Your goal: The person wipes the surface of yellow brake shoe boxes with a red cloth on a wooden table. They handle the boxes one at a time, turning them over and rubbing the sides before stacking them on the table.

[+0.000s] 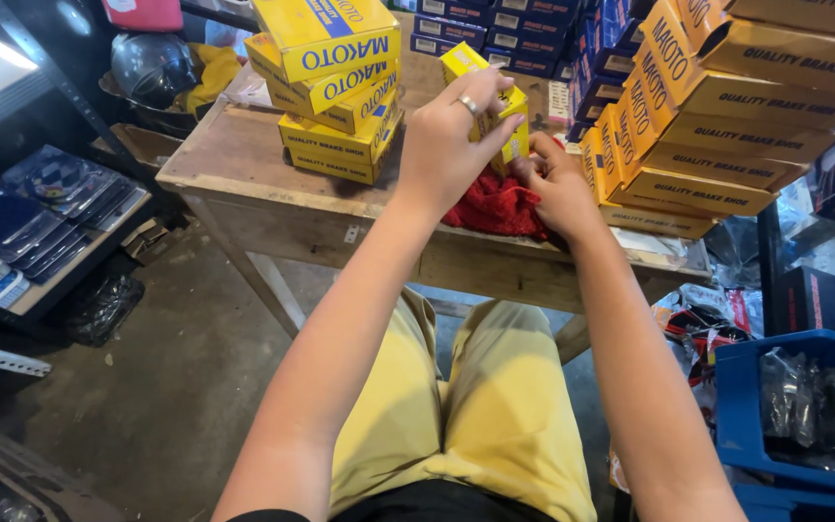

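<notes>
Head view looks down over yellow trousers to a wooden worktop (pixel 244 159) where both hands meet at a small yellow box (pixel 509 121) standing on end over a red cloth (pixel 495 208). The left hand (pixel 451 140), a ring on one finger, is curled over the box's top and near face, gripping it; the right hand (pixel 558 184) is pressed to the lower right side of the box with fingers bent against it, though whether it truly clasps the box or the cloth I cannot tell. As a judgement, handling goes best if the left hand keeps the box upright and steady while the right works low at its edge, the cloth kept bunched beneath so nothing slides.

Packages crowd the worktop — a stack of flat yellow boxes with blue bands (pixel 335 82) sits far left, slightly skewed layer to layer, and a taller leaning stack of orange-yellow boxes (pixel 707 126) fills the right. Dark blue boxes (pixel 524 29) line the far edge behind. Off to the near right a blue plastic crate (pixel 775 406) holds bagged parts — to the left, a low shelf (pixel 50 280) carries flat dark packets
</notes>
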